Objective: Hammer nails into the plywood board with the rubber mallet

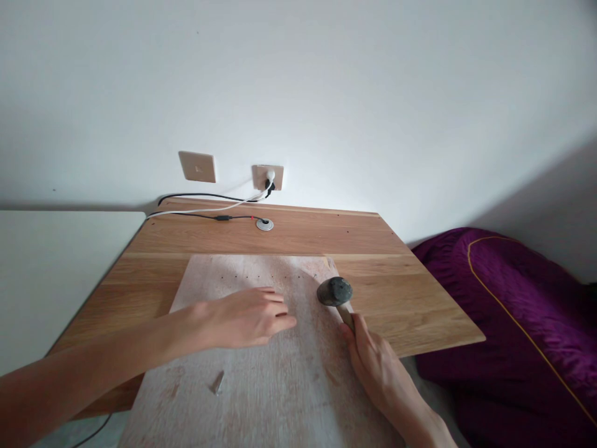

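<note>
My right hand (375, 367) is wrapped round the wooden handle of a rubber mallet (334, 291). Its black head is over the right side of a pale, worn wooden board (265, 398). Over the middle of that board is my left hand (256, 317), fingers curled in and thumb side to the right; whatever they may hold is hidden. Several small dark dots, nails or holes, run in a row along the board's far edge, beyond both hands. Nearer to me, left of centre, lies a small pale, shiny piece (218, 382) of unclear kind.
Beneath the board is a wooden desk (420, 305) with a round cable grommet (264, 224). Black and white cables (200, 210) lead to a wall socket (267, 177), beside a second wall plate (197, 167). A white surface (60, 267) adjoins at left; purple fabric (504, 323) bulges at right.
</note>
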Motion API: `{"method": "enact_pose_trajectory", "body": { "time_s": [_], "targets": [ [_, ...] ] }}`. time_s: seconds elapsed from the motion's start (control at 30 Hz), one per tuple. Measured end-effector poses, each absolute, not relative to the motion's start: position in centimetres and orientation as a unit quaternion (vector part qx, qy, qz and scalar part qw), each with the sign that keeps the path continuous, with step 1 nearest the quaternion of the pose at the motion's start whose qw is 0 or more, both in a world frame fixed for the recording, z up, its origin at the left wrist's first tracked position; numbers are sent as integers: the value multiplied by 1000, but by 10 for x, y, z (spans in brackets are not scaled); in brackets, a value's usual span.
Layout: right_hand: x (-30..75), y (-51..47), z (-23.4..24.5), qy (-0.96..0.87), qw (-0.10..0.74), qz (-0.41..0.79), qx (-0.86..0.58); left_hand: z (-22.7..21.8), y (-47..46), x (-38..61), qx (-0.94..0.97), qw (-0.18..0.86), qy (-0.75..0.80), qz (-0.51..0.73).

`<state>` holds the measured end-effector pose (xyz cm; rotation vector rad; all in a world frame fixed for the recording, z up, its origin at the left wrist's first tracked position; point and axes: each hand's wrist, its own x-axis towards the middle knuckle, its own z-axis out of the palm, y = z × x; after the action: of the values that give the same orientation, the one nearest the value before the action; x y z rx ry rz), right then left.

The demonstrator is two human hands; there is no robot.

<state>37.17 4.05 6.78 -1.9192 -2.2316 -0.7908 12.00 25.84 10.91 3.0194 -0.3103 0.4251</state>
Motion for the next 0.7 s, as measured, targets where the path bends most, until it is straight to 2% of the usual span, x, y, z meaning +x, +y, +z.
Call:
{"method": "enact_pose_trajectory", "body": {
  "time_s": [0.13, 0.37, 0.57, 0.7],
  "targets": [
    [376, 39, 68, -749, -18, -304, -588, 111, 259, 123, 983, 12, -115, 140],
    [377, 40, 55, -741, 6, -311, -595, 110, 260, 126, 984, 18, -108, 143],
    [380, 37, 51, -745, 33, -273, -608, 111, 285, 143, 964, 178, -23, 195],
    [380, 38, 57, -732, 6, -231, -641, 102, 315, 175, 916, 319, 88, 229]
  ]
}}
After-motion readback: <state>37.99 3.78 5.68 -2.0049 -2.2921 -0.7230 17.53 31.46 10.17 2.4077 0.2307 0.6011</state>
